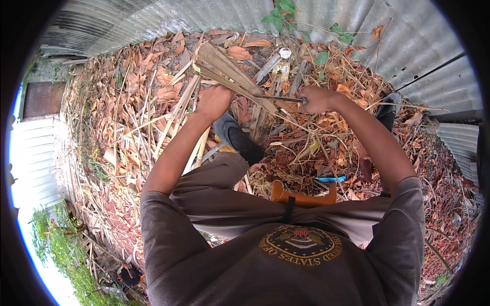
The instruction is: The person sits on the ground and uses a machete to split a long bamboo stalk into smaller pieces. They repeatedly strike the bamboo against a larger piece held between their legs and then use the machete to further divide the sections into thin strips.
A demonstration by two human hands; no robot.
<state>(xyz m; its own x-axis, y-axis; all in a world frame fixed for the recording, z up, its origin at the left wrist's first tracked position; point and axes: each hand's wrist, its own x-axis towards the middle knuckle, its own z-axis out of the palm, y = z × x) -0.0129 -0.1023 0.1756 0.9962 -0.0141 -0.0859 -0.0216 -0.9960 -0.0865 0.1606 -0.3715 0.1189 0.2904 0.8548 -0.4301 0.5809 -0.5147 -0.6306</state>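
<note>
My left hand (215, 101) is closed around the near side of a split piece of pale brown bamboo or wood (224, 70). The piece is wide at its far left end and narrows toward the right. My right hand (316, 99) grips the handle of a knife (280, 98), and most of that handle is hidden in the fingers. Its thin dark blade points left and meets the narrow end of the split piece. Below the two hands, a dark shoe (242, 144) rests among dry leaves.
Long pale strips (176, 120) lie at the left among brown leaves. An orange object with a black strap (306, 200) sits between my legs, near a bright blue item (331, 179). Corrugated metal sheets (219, 20) border the far side and right.
</note>
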